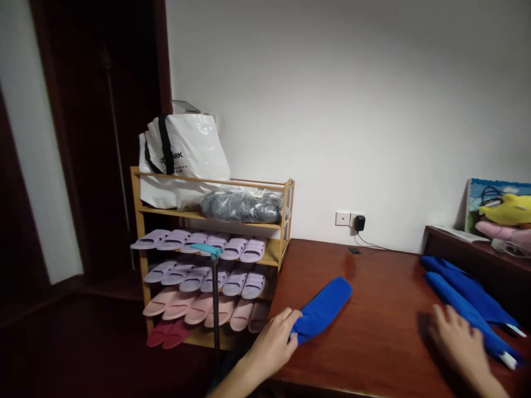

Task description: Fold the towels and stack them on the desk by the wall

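Note:
A long, narrow piece of folded blue cloth lies slantwise on the brown table. My left hand grips its near end, with thumb and fingers closed around the fabric. Two more blue cloths, each with a white tag at the near end, lie side by side along the table's right side; the nearer blue cloth is beside my right hand. That hand hovers low over the tabletop, fingers apart and slightly bent, holding nothing that I can see. It is a little blurred.
Left of the table stands a wooden shoe rack with rows of slippers, a white bag and a plastic-wrapped bundle. A dark pole rises before it. A black plug and cable are at the wall. A yellow plush toy sits on the raised shelf.

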`<state>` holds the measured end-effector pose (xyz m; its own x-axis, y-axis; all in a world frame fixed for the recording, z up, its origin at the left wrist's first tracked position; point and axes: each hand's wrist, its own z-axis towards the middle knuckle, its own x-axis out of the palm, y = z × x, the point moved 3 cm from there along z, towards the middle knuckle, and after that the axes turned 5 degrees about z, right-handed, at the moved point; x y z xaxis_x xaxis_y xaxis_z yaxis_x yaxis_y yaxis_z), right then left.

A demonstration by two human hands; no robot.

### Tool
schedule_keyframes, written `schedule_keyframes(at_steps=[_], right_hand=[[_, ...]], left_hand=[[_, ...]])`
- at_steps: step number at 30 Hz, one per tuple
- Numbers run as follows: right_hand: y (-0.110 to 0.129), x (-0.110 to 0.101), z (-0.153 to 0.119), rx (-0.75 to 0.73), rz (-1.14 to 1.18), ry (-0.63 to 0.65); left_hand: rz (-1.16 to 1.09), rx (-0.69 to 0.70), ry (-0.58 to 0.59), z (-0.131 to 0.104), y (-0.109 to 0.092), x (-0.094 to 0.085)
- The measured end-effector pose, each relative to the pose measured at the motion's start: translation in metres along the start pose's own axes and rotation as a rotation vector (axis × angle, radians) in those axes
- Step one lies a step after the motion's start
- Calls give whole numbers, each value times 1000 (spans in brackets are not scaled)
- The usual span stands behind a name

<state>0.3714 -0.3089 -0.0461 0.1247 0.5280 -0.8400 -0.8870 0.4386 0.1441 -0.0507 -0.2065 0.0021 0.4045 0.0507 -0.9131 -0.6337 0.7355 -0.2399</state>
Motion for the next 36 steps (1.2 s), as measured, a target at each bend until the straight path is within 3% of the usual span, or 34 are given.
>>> schedule_keyframes(at_steps=[1, 5, 8, 10, 13, 16, 18, 22, 24, 27, 31, 36], right_hand=[[23, 1, -4, -65, 9, 17], [133, 2, -21, -586, 299, 275], [170, -9, -15, -585, 585, 292], [173, -22, -2, -487, 680, 235], [172, -44, 18, -402, 823, 200], [182, -51, 23, -454, 876, 366], [188, -41, 19, -464, 755, 441], [191, -14, 1, -385, 554, 344], [194, -4, -7, -389, 500, 296], [199, 6, -11, -367, 465, 297], [197, 14, -1, -286, 523, 357], [188, 17, 7, -223, 681, 457]], left_hand=[[-51, 52, -1, 4, -6, -3], [-128, 270, -17, 20, -46, -27], [-214, 363, -90, 28, -63, -55], [-321, 327, -201, 36, -58, -74], [-488, 143, -390, 54, -28, -87], [-645, -113, -380, 76, 9, -70], [-658, -250, -320, 84, 31, -49], [-584, -305, -371, 77, 57, -25], [-552, -259, -385, 69, 56, -22], [-493, -114, -338, 62, 38, -24], [-438, 75, -191, 57, 1, -23], [-325, 183, 22, 47, -30, 3]])
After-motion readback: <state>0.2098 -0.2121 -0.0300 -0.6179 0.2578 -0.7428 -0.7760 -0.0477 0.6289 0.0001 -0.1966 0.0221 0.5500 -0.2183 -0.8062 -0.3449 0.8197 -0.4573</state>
